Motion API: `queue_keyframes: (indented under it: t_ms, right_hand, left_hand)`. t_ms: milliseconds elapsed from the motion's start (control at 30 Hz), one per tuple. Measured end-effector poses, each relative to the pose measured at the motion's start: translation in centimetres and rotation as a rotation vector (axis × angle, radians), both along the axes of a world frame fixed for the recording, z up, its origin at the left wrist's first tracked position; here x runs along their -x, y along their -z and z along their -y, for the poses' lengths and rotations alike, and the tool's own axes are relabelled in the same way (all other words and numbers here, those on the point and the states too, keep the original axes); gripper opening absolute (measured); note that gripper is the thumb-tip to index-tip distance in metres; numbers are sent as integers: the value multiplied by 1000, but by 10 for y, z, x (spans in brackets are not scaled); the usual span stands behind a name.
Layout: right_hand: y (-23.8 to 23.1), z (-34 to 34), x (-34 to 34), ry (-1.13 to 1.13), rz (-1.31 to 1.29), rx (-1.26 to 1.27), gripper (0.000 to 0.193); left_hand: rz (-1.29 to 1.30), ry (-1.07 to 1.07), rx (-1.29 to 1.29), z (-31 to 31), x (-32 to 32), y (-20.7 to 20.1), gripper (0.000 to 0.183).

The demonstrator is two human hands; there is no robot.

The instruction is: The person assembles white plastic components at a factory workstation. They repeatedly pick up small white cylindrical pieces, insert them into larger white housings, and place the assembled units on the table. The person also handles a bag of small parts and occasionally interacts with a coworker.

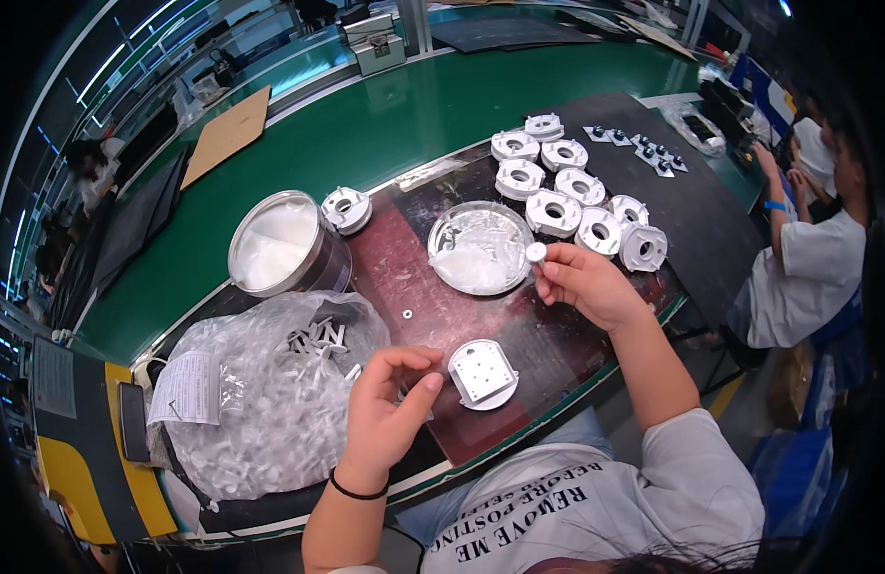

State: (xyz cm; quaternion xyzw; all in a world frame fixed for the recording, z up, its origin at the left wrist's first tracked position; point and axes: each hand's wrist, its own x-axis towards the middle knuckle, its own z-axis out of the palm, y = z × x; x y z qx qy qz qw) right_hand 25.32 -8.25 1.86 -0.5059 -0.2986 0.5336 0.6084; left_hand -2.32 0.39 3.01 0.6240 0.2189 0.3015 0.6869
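Observation:
Between the thumb and fingers of my right hand [588, 285] is a small white pin with a round, flat head [537, 253], held up near the rim of a round metal lid [442, 273]. My left hand [390, 402] hovers with thumb and forefinger apart and nothing visible between them. Just right of it, a white plate-like part with small holes [482, 373] lies on the dark red mat [394, 239]. A tiny white ring [408, 314] lies farther back on that mat. Left of my left hand sits a clear bag [261, 402] full of white pins.
An open metal can [342, 263] with white contents stands at the back left, beside a white round housing [347, 209]. Several similar housings [554, 212] cluster at the back right, near small plates with black parts [643, 148]. A co-worker [810, 258] sits at the right.

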Motion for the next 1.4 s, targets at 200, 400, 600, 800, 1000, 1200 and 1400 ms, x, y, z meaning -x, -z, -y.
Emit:
queue_keyframes:
  t_ms: [200,400,600,800,1000,1200,1400]
  right_hand:
    - [-7,7,45,-221,211,-93,20]
    - [-2,-8,64,-226,802,-276,13]
    - [2,-12,65,-291,748,-194,17]
    - [3,-11,65,-268,924,-308,18]
    - [2,11,62,-25,862,-216,23]
    - [0,30,62,-53,957,-10,25]
    - [4,25,68,-139,434,39,33]
  left_hand:
    - [-270,116,-525,-7,-5,16,94]
    - [-349,105,-705,0,-14,16,109]
    - [-326,113,-765,-1,-15,24,112]
    - [-344,106,-774,1,-15,23,107]
    - [-348,110,-767,2,-14,22,108]
    - [-356,93,-823,4,-15,24,111]
    - [-243,30,-728,3,-17,26,111]
